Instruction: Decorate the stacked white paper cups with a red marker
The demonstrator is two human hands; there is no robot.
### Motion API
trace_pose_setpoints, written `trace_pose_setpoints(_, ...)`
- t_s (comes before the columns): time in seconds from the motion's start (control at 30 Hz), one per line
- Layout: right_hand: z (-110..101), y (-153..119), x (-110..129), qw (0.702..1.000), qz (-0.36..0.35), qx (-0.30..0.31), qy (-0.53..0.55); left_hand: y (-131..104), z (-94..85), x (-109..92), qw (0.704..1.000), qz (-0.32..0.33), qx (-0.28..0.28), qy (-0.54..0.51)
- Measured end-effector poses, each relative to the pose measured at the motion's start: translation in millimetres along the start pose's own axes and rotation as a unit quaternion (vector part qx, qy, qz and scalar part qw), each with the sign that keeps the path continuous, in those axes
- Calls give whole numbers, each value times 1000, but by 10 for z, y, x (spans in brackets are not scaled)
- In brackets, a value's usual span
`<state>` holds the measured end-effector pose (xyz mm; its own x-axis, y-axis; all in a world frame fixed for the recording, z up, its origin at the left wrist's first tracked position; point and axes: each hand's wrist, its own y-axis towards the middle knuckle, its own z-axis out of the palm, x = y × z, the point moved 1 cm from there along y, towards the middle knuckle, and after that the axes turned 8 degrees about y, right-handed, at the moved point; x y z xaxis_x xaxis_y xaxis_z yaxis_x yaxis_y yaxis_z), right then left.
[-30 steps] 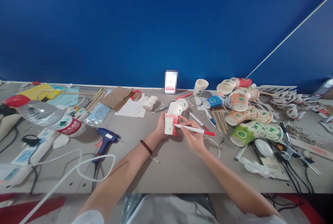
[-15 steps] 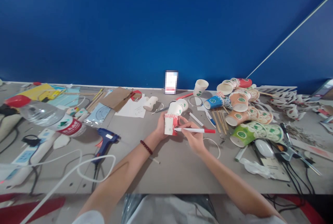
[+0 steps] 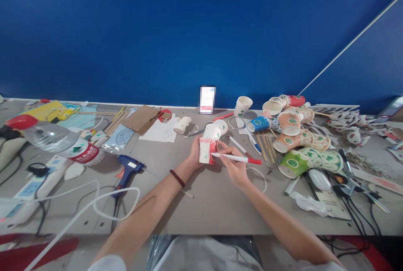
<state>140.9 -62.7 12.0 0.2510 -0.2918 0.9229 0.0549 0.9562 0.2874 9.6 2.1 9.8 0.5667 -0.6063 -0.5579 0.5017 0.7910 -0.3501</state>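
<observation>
No wording is legible: white characters blur on the red label (image 3: 85, 153) of the clear, red-capped plastic bottle (image 3: 52, 137), as does handwriting on the white paper sheet (image 3: 157, 131).

Looks like a small craft workshop. Shows as much in the long grey worktable (image 3: 195, 216), set against plain blue panels (image 3: 201, 31), and in its crowd of making supplies: a blue glue gun (image 3: 128, 170) near a white power strip (image 3: 31, 189), thin wooden sticks (image 3: 265, 148) laid side by side, brown cardboard (image 3: 143, 119), handwritten paper (image 3: 157, 132). Points the same way with colourful patterned paper cups (image 3: 291, 166) lying at the right and a red-and-white marker (image 3: 242, 159) held to a white-and-red cup (image 3: 204, 154).
</observation>
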Motion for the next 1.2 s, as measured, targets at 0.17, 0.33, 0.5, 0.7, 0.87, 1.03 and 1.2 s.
trace_pose_setpoints(0.17,22,6,24,1000,6,-4,2,-14,16,-8,1000,-10,-2,3)
trace_pose_setpoints(0.33,7,4,-1,1000,-1,-8,-1,-19,19,-16,1000,-8,7,-2)
trace_pose_setpoints(0.5,0,-5,5,1000,9,-1,-4,2,6,-12,1000,-13,6,-9)
trace_pose_setpoints(0.7,2,-6,-11,1000,10,8,5,5,-10,-5,1000,-15,17,-1)
trace_pose_setpoints(0.87,-2,2,-24,1000,8,-10,6,15,-26,2,1000,-6,9,-10)
trace_pose_setpoints(1.03,0,1,-6,1000,17,5,13,9,-8,-1,1000,1,9,3)
trace_pose_setpoints(1.2,1,-1,-4,1000,7,-7,7,-11,14,-12,1000,-1,1,-9)
